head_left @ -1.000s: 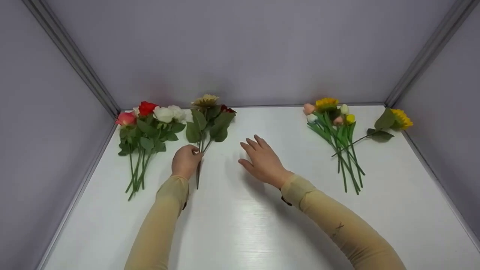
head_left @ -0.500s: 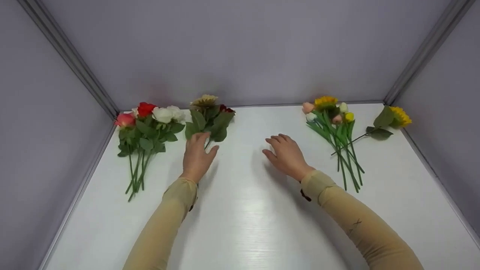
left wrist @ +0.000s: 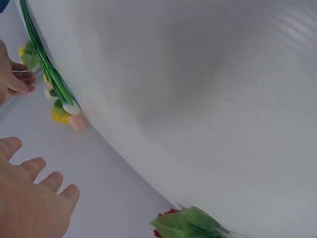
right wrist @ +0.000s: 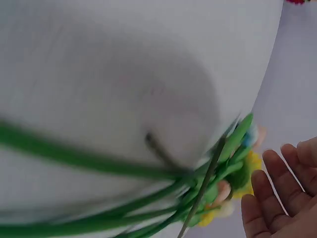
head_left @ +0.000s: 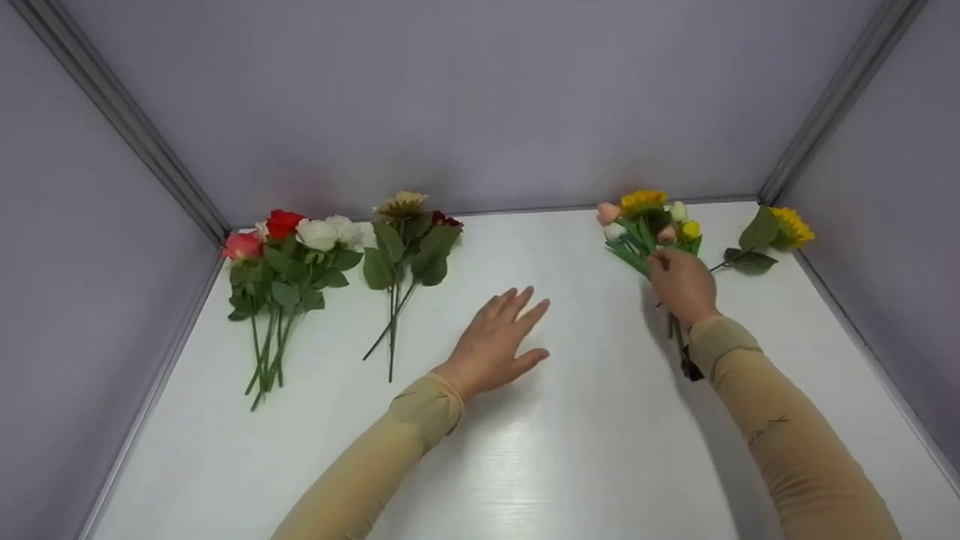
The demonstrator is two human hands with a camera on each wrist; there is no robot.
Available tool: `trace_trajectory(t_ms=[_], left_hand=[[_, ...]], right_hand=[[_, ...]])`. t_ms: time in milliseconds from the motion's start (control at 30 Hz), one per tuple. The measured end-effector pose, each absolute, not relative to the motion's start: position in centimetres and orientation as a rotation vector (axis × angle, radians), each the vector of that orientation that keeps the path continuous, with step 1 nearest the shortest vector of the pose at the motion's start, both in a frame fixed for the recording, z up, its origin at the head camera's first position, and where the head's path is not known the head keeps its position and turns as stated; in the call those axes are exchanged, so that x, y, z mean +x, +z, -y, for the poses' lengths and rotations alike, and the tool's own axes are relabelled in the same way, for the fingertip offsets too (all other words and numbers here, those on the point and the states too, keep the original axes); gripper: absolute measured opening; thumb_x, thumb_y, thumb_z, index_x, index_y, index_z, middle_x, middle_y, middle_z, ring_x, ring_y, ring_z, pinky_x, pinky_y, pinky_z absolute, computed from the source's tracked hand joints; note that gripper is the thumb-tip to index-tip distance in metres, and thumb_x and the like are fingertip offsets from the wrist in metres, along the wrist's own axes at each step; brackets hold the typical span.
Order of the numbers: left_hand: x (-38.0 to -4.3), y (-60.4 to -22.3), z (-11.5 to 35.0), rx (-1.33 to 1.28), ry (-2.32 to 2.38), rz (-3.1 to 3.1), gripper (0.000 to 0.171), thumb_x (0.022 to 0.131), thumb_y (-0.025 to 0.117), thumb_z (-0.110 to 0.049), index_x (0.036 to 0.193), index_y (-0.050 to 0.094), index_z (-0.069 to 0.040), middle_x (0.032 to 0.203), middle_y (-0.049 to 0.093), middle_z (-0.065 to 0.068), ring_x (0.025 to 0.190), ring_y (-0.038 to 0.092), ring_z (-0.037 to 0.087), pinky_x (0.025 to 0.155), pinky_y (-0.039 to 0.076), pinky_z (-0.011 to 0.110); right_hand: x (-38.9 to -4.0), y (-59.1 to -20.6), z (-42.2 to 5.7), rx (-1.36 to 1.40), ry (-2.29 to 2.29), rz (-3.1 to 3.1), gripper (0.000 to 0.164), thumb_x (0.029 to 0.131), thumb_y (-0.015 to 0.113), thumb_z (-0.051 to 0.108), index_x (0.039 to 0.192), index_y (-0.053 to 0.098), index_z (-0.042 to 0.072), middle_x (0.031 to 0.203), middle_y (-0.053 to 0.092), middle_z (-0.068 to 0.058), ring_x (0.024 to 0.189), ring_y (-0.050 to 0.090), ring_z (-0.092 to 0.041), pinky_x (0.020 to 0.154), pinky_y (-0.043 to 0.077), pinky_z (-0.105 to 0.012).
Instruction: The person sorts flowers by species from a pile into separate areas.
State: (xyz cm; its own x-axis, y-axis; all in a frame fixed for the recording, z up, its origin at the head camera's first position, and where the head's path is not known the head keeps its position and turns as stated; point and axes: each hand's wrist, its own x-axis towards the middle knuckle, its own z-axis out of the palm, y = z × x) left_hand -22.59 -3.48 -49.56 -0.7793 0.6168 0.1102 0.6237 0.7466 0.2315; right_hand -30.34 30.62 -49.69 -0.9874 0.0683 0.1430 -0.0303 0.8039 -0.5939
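Note:
My right hand (head_left: 684,283) is over the stems of a bunch of tulips (head_left: 630,255) at the right. Its fingers look straight and apart in the right wrist view, beside the flower heads, with nothing between them. Among the pink, white and yellow tulips lies a sunflower (head_left: 643,200). The thin dark stem (right wrist: 205,186) of a second sunflower (head_left: 790,227) crosses the green tulip stems (right wrist: 133,213). My left hand (head_left: 491,349) hovers over the middle of the white table, fingers spread, holding nothing. Left of it lie a beige flower (head_left: 403,205) and a dark red flower (head_left: 446,220), stems crossed.
A bunch of red, pink and white roses (head_left: 285,262) lies at the far left, stems toward me. Grey walls (head_left: 487,105) close off the back and both sides of the white table (head_left: 480,480).
My left hand has let go of the beige and dark red flowers' stems and moved right over the table. My right hand has moved right from mid-table to the tulip bunch.

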Motion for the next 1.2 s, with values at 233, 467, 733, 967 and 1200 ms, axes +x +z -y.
trace_trajectory(t_ms=[233,467,733,967,1200], left_hand=[[-20.0,-49.2,-1.3,-1.322,-0.216,2.767,0.074,0.102,0.052,-0.058,0.164,0.027,-0.024,0.17,0.02,0.006,0.155,0.017,0.027,0.126,0.01,0.043],[-17.9,-50.0,-4.7,-1.475,-0.048,2.721,0.075,0.101,0.049,-0.063,0.164,0.025,-0.029,0.17,0.018,0.001,0.155,0.015,0.023,0.126,0.011,0.041],[-17.0,-51.4,-5.8,-1.534,0.008,2.721,0.076,0.1,0.051,-0.065,0.163,0.027,-0.03,0.169,0.022,0.001,0.155,0.018,0.022,0.125,0.014,0.041],[-17.0,-51.7,-5.5,-1.529,-0.02,2.701,0.074,0.1,0.053,-0.063,0.162,0.032,-0.028,0.168,0.026,0.002,0.154,0.021,0.023,0.124,0.018,0.041],[-17.3,-52.0,-4.8,-1.51,-0.095,2.743,0.072,0.101,0.053,-0.06,0.162,0.032,-0.027,0.168,0.025,0.003,0.155,0.019,0.023,0.125,0.015,0.039]], right_hand=[[-29.6,-49.7,-36.9,-0.351,1.123,2.763,0.043,0.107,0.046,0.026,0.128,0.064,-0.007,0.12,0.064,-0.028,0.098,0.06,-0.038,0.084,0.05,-0.051],[-30.0,-49.9,-39.4,-0.635,1.481,2.744,0.051,0.104,0.057,0.031,0.133,0.06,-0.01,0.098,0.073,-0.012,0.082,0.069,-0.017,0.077,0.059,-0.032],[-30.6,-51.1,-39.2,-0.745,1.443,2.727,0.043,0.098,0.066,0.035,0.107,0.072,-0.007,0.063,0.068,0.003,0.061,0.064,-0.011,0.062,0.052,-0.025],[-30.8,-51.6,-39.5,-0.846,1.622,2.626,0.033,0.097,0.068,0.026,0.11,0.071,-0.004,0.065,0.068,0.003,0.063,0.066,-0.012,0.062,0.056,-0.027],[-30.8,-51.1,-39.3,-0.986,1.98,2.316,0.022,0.097,0.067,0.012,0.114,0.064,-0.003,0.068,0.072,-0.001,0.062,0.07,-0.011,0.063,0.061,-0.028]])
